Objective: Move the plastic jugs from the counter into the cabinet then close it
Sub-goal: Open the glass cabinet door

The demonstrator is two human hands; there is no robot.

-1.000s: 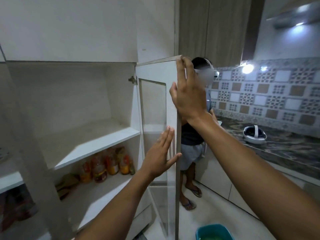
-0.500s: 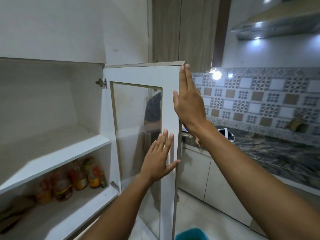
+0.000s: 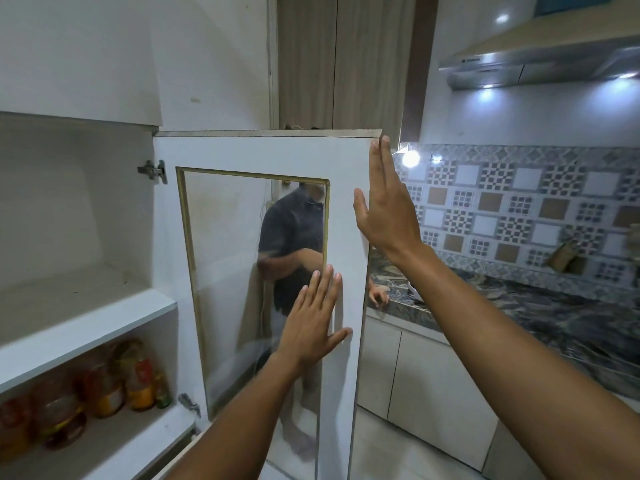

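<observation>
The white cabinet door (image 3: 343,168) with a glass pane stands partly open in the middle of the view. My left hand (image 3: 313,323) lies flat on its inner face near the free edge, fingers spread. My right hand (image 3: 388,209) rests flat against the door's outer edge higher up, fingers straight and together. Several plastic jugs (image 3: 100,386) of orange and dark liquid stand on the lower shelf of the cabinet (image 3: 86,327) at the left. The upper shelf holds nothing.
A person in a dark shirt shows through the glass (image 3: 294,244), with a hand on the dark marble counter (image 3: 540,317) at right. Patterned tiles (image 3: 519,202) back the counter, a range hood (image 3: 540,60) hangs above. Two hinges (image 3: 152,169) sit on the cabinet wall.
The door has swung from edge-on to showing more of its inner face, toward the cabinet. Both hands stayed on it. My view has shifted right, so the shelves sit further left.
</observation>
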